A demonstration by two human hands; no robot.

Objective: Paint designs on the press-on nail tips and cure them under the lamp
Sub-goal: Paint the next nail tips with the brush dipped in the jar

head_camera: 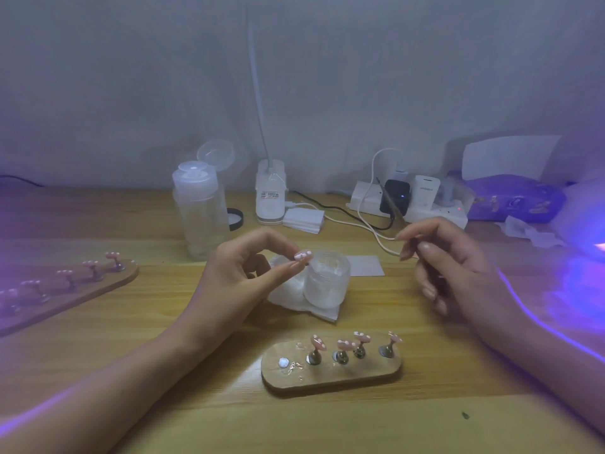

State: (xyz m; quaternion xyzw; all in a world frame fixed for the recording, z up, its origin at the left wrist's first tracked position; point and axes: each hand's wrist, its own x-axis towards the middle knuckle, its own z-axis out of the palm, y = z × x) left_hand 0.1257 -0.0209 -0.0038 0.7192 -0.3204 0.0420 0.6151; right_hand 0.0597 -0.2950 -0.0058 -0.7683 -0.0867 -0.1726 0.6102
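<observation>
1. Clamped on a single pink nail tip (302,255) with white dots, the grip of our left hand (244,273) closes thumb and forefinger on its edges. We hold it raised off the worktop (131,371), and it shows just beside the rim of a small frosted jar (327,283).
2. Our right hand (458,270) has its grip curled round a thin stick (391,199). The thumb presses it against the fingers, and the long end points away from us toward the power strip (435,213). We cannot tell what sits at either end of it.
3. We see the jar standing on a crumpled white tissue (288,303), between our two hands.
4. Nearest to us, a short wooden stand (330,376) lies on the worktop and carries four more pink tips (346,345) on small metal pegs. A pale round spot shows near its left end.
5. Well to our left, a long wooden stand (82,294) holds a row of tips on pegs. That side is too blurred for us to read their designs.
6. At the right edge we catch only part of the curing lamp (584,221). It glows violet, and the light spills over the worktop and along our right forearm.
7. Along the back stand a clear pump bottle (201,214) with its flip cap up, a black lid (235,219) and a purple pack (514,199).
</observation>
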